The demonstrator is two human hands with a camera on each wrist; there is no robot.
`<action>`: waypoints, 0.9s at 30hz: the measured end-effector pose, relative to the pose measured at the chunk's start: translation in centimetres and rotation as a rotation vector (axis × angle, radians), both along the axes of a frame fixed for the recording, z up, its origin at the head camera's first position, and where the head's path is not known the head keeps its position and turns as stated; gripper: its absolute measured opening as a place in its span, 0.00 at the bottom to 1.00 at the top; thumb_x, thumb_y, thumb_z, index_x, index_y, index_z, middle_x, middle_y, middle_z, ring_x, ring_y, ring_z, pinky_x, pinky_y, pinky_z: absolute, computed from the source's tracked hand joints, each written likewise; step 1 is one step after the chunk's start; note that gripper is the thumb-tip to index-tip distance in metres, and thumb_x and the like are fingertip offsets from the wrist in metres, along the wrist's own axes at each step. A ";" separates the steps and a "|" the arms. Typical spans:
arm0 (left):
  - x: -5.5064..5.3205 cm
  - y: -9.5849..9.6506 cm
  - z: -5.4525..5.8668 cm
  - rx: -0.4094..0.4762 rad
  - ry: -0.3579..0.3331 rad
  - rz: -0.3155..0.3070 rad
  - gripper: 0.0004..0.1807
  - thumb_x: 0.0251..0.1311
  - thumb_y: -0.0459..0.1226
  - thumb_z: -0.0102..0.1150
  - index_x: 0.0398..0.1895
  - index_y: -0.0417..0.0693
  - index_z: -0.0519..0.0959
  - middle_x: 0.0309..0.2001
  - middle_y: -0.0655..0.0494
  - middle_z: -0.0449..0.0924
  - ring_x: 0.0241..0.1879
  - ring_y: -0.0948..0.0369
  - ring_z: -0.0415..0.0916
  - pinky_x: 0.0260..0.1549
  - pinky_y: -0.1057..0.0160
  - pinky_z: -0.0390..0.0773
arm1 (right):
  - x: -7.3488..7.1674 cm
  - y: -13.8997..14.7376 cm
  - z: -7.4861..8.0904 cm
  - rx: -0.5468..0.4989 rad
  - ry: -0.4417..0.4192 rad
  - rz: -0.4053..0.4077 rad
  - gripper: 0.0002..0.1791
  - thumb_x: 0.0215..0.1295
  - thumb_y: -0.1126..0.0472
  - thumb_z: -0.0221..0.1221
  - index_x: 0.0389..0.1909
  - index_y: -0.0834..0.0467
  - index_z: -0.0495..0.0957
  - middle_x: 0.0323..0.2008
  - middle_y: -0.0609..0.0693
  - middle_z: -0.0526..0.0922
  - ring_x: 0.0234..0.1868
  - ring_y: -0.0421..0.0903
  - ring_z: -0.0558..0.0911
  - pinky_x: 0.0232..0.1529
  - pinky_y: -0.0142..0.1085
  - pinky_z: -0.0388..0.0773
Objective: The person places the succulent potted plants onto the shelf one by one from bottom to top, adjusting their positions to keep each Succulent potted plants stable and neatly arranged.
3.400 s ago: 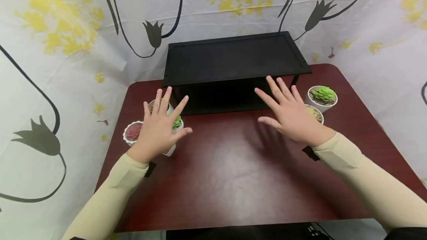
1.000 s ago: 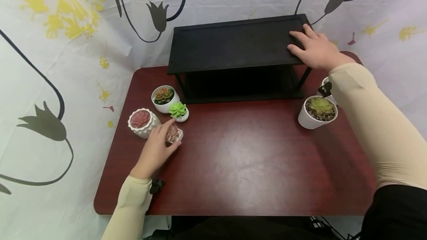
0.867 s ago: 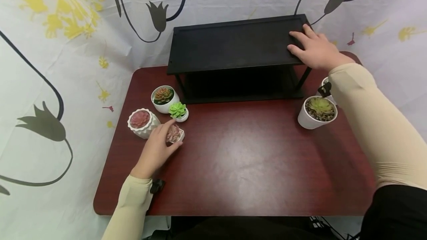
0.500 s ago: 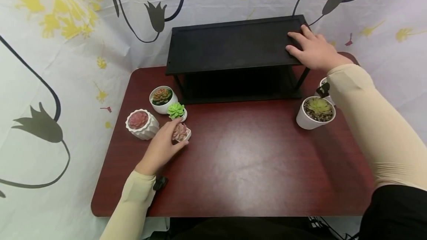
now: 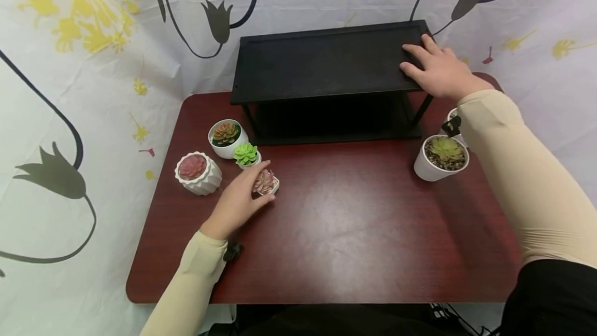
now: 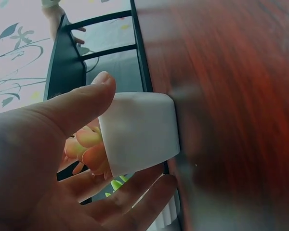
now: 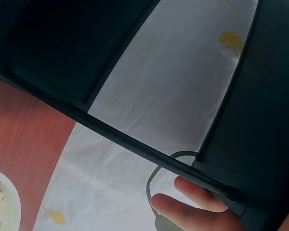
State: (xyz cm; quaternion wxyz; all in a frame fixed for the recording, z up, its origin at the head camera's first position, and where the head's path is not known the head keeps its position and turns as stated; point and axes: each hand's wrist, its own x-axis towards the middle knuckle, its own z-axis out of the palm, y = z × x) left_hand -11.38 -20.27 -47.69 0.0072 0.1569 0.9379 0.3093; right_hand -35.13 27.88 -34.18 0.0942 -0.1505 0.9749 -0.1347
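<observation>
My left hand [image 5: 237, 198] holds a small white pot with a pinkish succulent [image 5: 264, 182], thumb on one side and fingers on the other. In the left wrist view the white pot [image 6: 139, 131] sits between thumb and fingers, its base against or very near the table. My right hand [image 5: 440, 72] rests on the right end of a black two-tier shelf [image 5: 326, 64], thumb and fingertips spread on its top. In the right wrist view some fingers [image 7: 192, 211] show past the shelf's end edge; the rest of that hand is hidden.
Left on the dark red table [image 5: 345, 253] stand a ribbed pot with a red succulent [image 5: 198, 172], an orange-green succulent [image 5: 226, 136] and a small bright green one [image 5: 245, 154]. A yellow-green succulent [image 5: 440, 157] stands at right, another pot partly behind my right forearm.
From open, raised hands, my right hand has come onto the shelf's end and my left to the pinkish succulent. Over the last second the left hand has moved it rightward; the right hand stays put.
</observation>
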 end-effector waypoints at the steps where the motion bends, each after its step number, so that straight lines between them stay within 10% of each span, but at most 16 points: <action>1: 0.0 0.0 0.0 0.004 -0.001 0.003 0.47 0.64 0.42 0.81 0.83 0.50 0.67 0.77 0.46 0.71 0.76 0.51 0.68 0.72 0.46 0.68 | 0.0 0.0 0.0 -0.001 -0.001 -0.002 0.43 0.84 0.31 0.31 0.91 0.46 0.39 0.86 0.58 0.23 0.80 0.82 0.40 0.61 0.84 0.52; 15: -0.6 0.6 0.2 0.024 0.011 0.007 0.47 0.64 0.44 0.81 0.83 0.52 0.66 0.77 0.47 0.71 0.74 0.52 0.70 0.70 0.46 0.71 | 0.1 0.2 0.0 -0.002 -0.008 -0.005 0.43 0.85 0.31 0.31 0.91 0.46 0.38 0.86 0.57 0.23 0.80 0.81 0.39 0.61 0.84 0.52; 27: -4.3 2.6 3.4 -0.001 0.120 -0.083 0.48 0.64 0.43 0.81 0.84 0.52 0.66 0.66 0.44 0.78 0.64 0.50 0.77 0.63 0.45 0.77 | 0.0 0.0 -0.1 -0.004 -0.002 -0.008 0.43 0.85 0.31 0.32 0.91 0.45 0.39 0.87 0.56 0.23 0.81 0.81 0.40 0.62 0.84 0.52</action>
